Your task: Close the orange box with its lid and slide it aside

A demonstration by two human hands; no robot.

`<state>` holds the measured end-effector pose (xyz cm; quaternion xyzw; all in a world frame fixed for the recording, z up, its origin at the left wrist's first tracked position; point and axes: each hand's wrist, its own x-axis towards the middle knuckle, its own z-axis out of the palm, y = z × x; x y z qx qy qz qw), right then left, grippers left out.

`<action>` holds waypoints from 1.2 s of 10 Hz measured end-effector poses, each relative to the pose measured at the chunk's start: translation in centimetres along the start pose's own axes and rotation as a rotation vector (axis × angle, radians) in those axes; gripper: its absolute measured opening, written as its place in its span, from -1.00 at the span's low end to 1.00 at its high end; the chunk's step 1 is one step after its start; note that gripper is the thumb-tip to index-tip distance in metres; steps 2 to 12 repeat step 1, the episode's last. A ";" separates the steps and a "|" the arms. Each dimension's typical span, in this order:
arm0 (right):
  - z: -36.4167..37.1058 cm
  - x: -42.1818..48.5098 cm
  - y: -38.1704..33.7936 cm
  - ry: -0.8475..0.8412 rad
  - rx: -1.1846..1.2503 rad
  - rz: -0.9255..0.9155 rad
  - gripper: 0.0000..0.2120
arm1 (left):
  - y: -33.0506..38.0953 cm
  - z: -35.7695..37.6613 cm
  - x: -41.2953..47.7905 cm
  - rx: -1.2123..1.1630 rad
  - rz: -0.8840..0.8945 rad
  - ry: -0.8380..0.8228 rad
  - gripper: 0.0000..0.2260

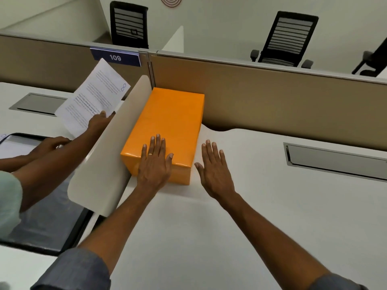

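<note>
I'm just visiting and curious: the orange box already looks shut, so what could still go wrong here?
1. The orange box lies tight against the white divider; pushing further that way could jam or tilt it.
2. Only the left hand presses it; the right hand is off it, so it might swivel.

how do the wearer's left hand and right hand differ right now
The left hand lies flat on the orange box, near its close end; the right hand is off the box, over the white desk beside it. The left hand wears a ring; none shows on the right. The right hand's fingers spread wider. Both are open, palm down, holding nothing.
</note>
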<state>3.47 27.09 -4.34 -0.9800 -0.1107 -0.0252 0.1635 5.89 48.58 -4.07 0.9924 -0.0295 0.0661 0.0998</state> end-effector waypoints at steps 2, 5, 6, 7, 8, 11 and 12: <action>-1.1 -2.9 2.6 0.006 -0.008 0.060 -0.35 | 2.8 0.0 -2.1 0.049 0.114 0.018 -0.38; -1.1 -2.9 2.6 0.006 -0.008 0.060 -0.35 | 2.8 0.0 -2.1 0.049 0.114 0.018 -0.38; -1.1 -2.9 2.6 0.006 -0.008 0.060 -0.35 | 2.8 0.0 -2.1 0.049 0.114 0.018 -0.38; -1.1 -2.9 2.6 0.006 -0.008 0.060 -0.35 | 2.8 0.0 -2.1 0.049 0.114 0.018 -0.38; -1.1 -2.9 2.6 0.006 -0.008 0.060 -0.35 | 2.8 0.0 -2.1 0.049 0.114 0.018 -0.38; -1.1 -2.9 2.6 0.006 -0.008 0.060 -0.35 | 2.8 0.0 -2.1 0.049 0.114 0.018 -0.38; -1.1 -2.9 2.6 0.006 -0.008 0.060 -0.35 | 2.8 0.0 -2.1 0.049 0.114 0.018 -0.38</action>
